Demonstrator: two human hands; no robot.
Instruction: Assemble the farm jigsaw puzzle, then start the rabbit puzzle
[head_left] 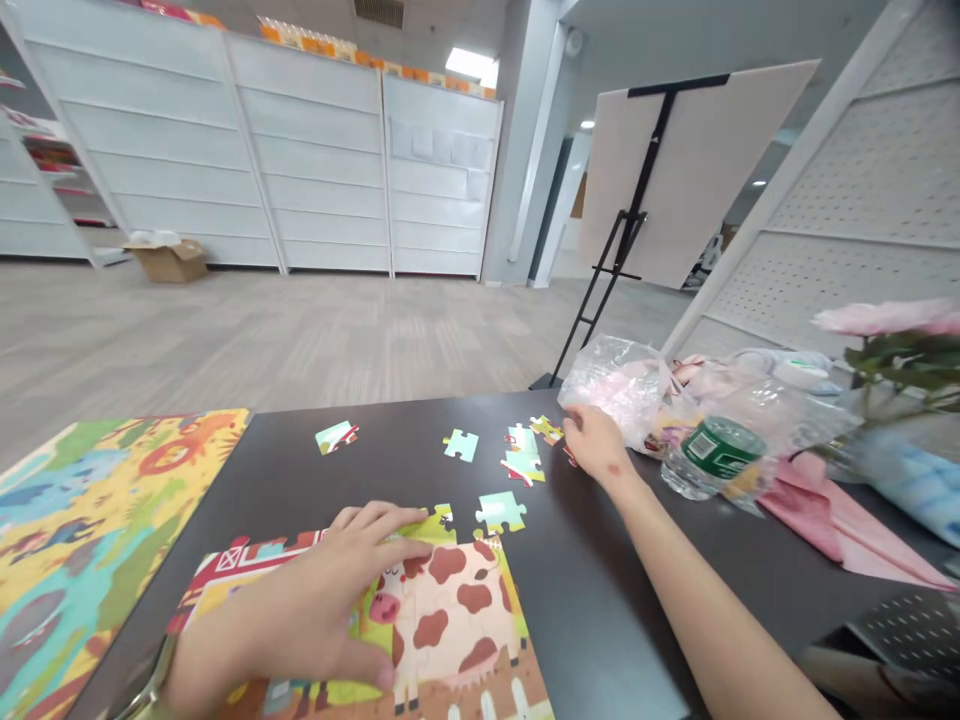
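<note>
A partly assembled jigsaw puzzle (pixel 450 630) with a spotted cow, fence and red barn lies on the black table. My left hand (pixel 330 590) rests flat across it with fingers spread, covering part of the picture. At the table's far right, my right hand (pixel 596 440) has its fingers curled down on a puzzle piece (pixel 570 457), mostly hidden with a red edge showing. Just left of it are a yellow-green piece (pixel 546 430) and overlapping pale green pieces (pixel 523 455). Other loose pieces include a mint one (pixel 500 511) near the puzzle's top edge, another (pixel 460 445), and a red-striped one (pixel 337 437).
A colourful illustrated sheet (pixel 112 530) covers the left side. On the right are a plastic bag (pixel 619 385), a green-labelled bottle (pixel 716 455), pink cloth (pixel 840 520) and flowers (pixel 892 318). An easel (pixel 622 230) and white shelving (pixel 315 160) stand beyond the table.
</note>
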